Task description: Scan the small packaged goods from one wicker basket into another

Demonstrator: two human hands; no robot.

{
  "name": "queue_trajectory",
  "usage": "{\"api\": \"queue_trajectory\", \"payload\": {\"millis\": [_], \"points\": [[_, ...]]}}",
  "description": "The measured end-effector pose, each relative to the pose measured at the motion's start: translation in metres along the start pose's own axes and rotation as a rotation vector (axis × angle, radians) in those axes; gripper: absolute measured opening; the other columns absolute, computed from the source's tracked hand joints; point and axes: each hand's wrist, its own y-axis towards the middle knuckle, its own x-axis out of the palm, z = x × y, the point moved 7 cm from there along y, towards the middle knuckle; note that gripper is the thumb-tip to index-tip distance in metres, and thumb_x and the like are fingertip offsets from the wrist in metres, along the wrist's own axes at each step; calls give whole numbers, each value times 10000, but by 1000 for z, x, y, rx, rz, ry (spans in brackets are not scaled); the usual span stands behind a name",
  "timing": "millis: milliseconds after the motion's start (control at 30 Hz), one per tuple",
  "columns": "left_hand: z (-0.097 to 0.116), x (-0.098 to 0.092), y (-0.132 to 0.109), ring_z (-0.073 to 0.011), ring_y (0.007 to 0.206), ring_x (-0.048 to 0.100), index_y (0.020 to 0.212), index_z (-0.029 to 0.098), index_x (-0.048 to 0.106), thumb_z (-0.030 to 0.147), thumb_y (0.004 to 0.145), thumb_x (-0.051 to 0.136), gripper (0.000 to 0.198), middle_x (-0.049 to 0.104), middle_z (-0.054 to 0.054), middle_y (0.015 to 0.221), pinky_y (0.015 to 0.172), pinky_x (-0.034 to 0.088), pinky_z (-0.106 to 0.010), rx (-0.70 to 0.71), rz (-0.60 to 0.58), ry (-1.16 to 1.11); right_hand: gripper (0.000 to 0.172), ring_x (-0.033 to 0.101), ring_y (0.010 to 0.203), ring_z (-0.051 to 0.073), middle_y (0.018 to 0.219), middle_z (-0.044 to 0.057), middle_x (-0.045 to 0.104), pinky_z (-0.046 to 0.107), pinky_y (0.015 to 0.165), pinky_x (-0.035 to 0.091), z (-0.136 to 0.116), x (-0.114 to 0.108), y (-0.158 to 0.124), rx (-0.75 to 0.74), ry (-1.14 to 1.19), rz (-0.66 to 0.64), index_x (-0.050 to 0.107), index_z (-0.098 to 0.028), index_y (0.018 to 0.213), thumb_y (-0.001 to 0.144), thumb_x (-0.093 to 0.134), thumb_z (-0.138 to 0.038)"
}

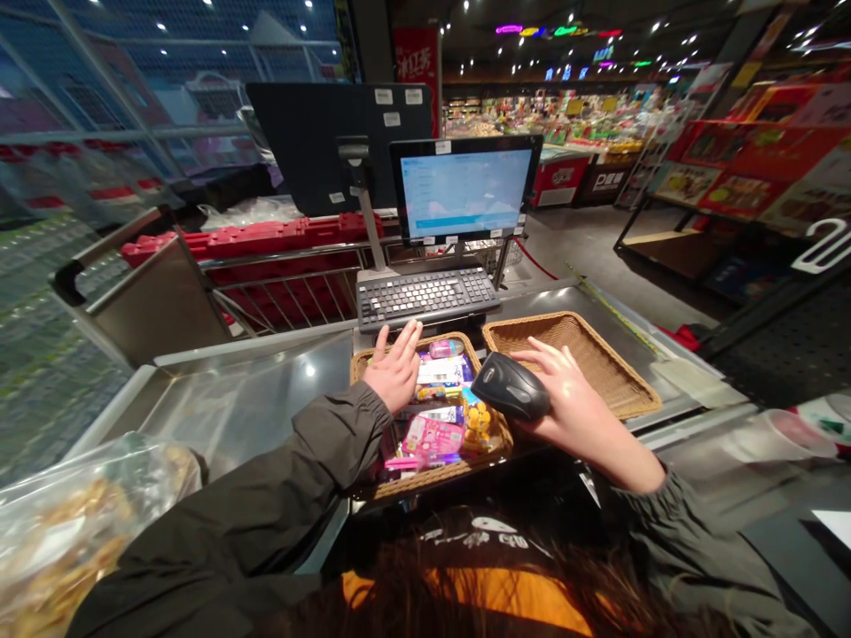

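A black handheld scanner point(511, 387) is in my right hand point(565, 399), its head pointing left over the right side of a full wicker basket point(405, 486). That basket holds small colourful packages, among them a pink pack point(432, 436) and a bottle with a pink label point(446, 348). My left hand point(394, 370) lies over the basket's upper left part with its fingers stretched out, holding nothing. A second wicker basket point(608, 368) stands just right of the first, with no goods visible inside.
A keyboard point(425, 295) and a lit monitor point(465, 195) stand behind the baskets on the metal counter point(266, 403). A plastic bag of food point(86, 532) lies at the lower left. Clear plastic containers point(777, 434) are at the right.
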Motion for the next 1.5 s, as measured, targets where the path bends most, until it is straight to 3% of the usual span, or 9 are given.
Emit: {"api": "queue_trajectory", "payload": {"millis": [133, 300, 500, 800, 933, 1067, 1233, 1367, 1500], "points": [[10, 28, -28, -343, 1477, 330, 976, 86, 720, 237, 908, 540, 245, 374, -232, 1551, 1230, 34, -638, -24, -123, -49, 422, 378, 1413, 434, 1366, 151, 590, 770, 1113, 243, 3, 4, -2, 4, 7, -7, 655, -208, 1175, 787, 689, -372], [16, 47, -56, -303, 1427, 428, 879, 164, 725, 139, 946, 461, 274, 484, -131, 1513, 1199, 154, -679, -64, -210, -142, 400, 389, 1408, 437, 1354, 150, 600, 778, 1111, 234, 2, 7, 1, 6, 15, -20, 665, -212, 1148, 785, 688, -376], [12, 47, -79, -319, 1434, 412, 1163, 192, 701, 268, 945, 557, 272, 450, -143, 1536, 1186, 209, -672, -115, -272, -221, 389, 385, 1411, 443, 1361, 154, 596, 776, 1105, 244, 0, 8, 7, -3, 24, -16, 669, -205, 1150, 785, 669, -340], [-6, 43, -82, -360, 1422, 414, 933, 220, 743, 313, 840, 683, 144, 521, -131, 1486, 1133, 252, -719, -176, -296, -296, 384, 374, 1423, 413, 1360, 140, 594, 755, 1126, 220, -3, 8, 12, -19, 54, -8, 661, -227, 1157, 786, 655, -324], [-8, 30, -73, -356, 1430, 402, 1148, 194, 689, 284, 840, 669, 322, 462, -176, 1523, 1136, 266, -703, -189, -272, -231, 357, 393, 1402, 430, 1335, 136, 606, 754, 1112, 249, 15, 0, 3, 24, 31, 47, 673, -227, 1118, 778, 668, -335], [1, 10, -44, -357, 1448, 368, 1241, 186, 640, 319, 850, 654, 413, 428, -189, 1544, 1149, 255, -682, -101, -221, -231, 287, 434, 1377, 415, 1277, 149, 624, 687, 1113, 327, 49, -21, -19, 102, -15, 175, 674, -207, 1055, 817, 636, -364], [39, 4, 36, -352, 1460, 341, 1232, 201, 647, 357, 851, 664, 412, 414, -170, 1558, 1170, 211, -662, 123, -159, -342, 378, 430, 1379, 436, 1244, 155, 634, 690, 1101, 350, 95, -50, -53, 272, -73, 317, 651, -216, 1116, 816, 647, -446], [100, 37, 113, -353, 1462, 336, 1241, 212, 655, 403, 852, 667, 433, 421, -162, 1555, 1170, 218, -650, 352, -250, -469, 366, 434, 1381, 437, 1254, 141, 628, 704, 1109, 337, 121, -63, -77, 350, -98, 345, 645, -240, 1114, 821, 644, -460], [170, 95, 179, -367, 1489, 267, 1436, 238, 508, 450, 785, 744, 725, 295, -178, 1617, 1177, 188, -649, 493, -404, -495, 381, 438, 1382, 420, 1254, 144, 628, 676, 1114, 355, 139, -70, -94, 388, -98, 355, 625, -229, 1156, 833, 643, -430]]}}
